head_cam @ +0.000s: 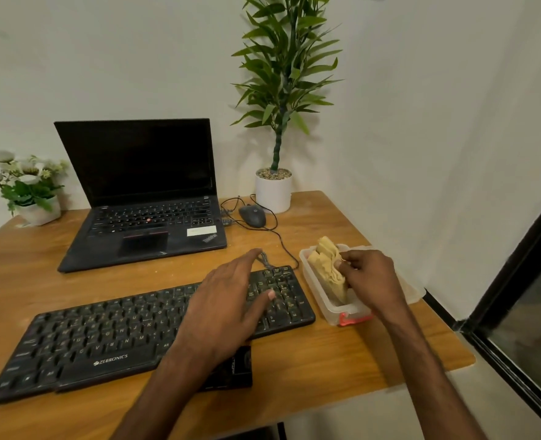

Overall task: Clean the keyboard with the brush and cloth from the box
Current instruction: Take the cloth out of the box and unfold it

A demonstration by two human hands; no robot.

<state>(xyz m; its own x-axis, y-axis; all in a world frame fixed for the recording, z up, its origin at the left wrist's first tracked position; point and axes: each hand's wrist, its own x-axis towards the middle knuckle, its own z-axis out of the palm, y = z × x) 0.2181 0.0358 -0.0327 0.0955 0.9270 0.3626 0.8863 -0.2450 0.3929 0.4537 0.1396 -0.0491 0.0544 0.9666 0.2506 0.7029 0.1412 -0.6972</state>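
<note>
A black keyboard (104, 338) lies across the front of the wooden table (310, 369). My left hand (227, 306) rests flat on its right half, fingers spread, holding nothing. To the keyboard's right stands a clear plastic box (332, 308) with a red clip at its near end. A folded tan cloth (328, 265) sticks up out of the box. My right hand (370, 277) is at the box with its fingers closed on the cloth's edge. No brush is visible; the box's inside is mostly hidden by the cloth and my hand.
An open black laptop (142, 198) sits behind the keyboard. A wired mouse (252, 215) and its cable lie beside it. A tall potted plant (274, 188) stands at the back, a small flower pot (37, 208) at the far left. A dark flat object (234, 373) lies under my left wrist.
</note>
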